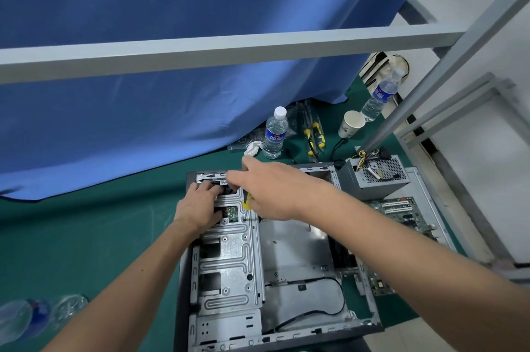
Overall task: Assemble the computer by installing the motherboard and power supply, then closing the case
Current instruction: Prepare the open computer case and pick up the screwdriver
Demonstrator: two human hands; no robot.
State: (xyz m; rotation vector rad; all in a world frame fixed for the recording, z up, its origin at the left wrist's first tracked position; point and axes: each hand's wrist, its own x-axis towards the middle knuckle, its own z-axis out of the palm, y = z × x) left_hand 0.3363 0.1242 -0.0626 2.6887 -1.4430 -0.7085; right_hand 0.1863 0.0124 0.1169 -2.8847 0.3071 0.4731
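Green matting covers the counter [86, 236], with a blue curtain [143, 107] hanging behind it and a grey frame bar [229, 50] crossing the view. An open computer case [298, 251] lies on its side at centre; its main bay is bare metal, so no board is fitted yet. The motherboard [401, 211] rests on a metal panel [430, 193] just beside the case on the right, and the power supply [375, 176] stands outside the case at its far right corner, its wire bundle loose on top.

The left hand [198, 208] rests on the drive cage [226, 265], fingers curled around a dark part at the cage's far end; what that part is cannot be told. The right hand [275, 191] holds a yellow-handled screwdriver [247, 203], fingers wrapped around the handle, tip pointing down at the cage edge.

Also on the counter: 2 water bottles [274, 133], a paper cup [351, 123] and spare yellow-handled tools [314, 133].

Probable faults from this position:
1. The driver tip may slip off the screw head if held at an angle, scoring the cage or striking the small green circuit board [233, 214] nearby.
2. A loose screw may drop into the case and lodge under the cage.
3. The black cable [329, 294] lying across the bay may be pinched beneath the motherboard if not routed aside first.
4. The bottles stand near exposed electronics; a knock from the right forearm could spill water.
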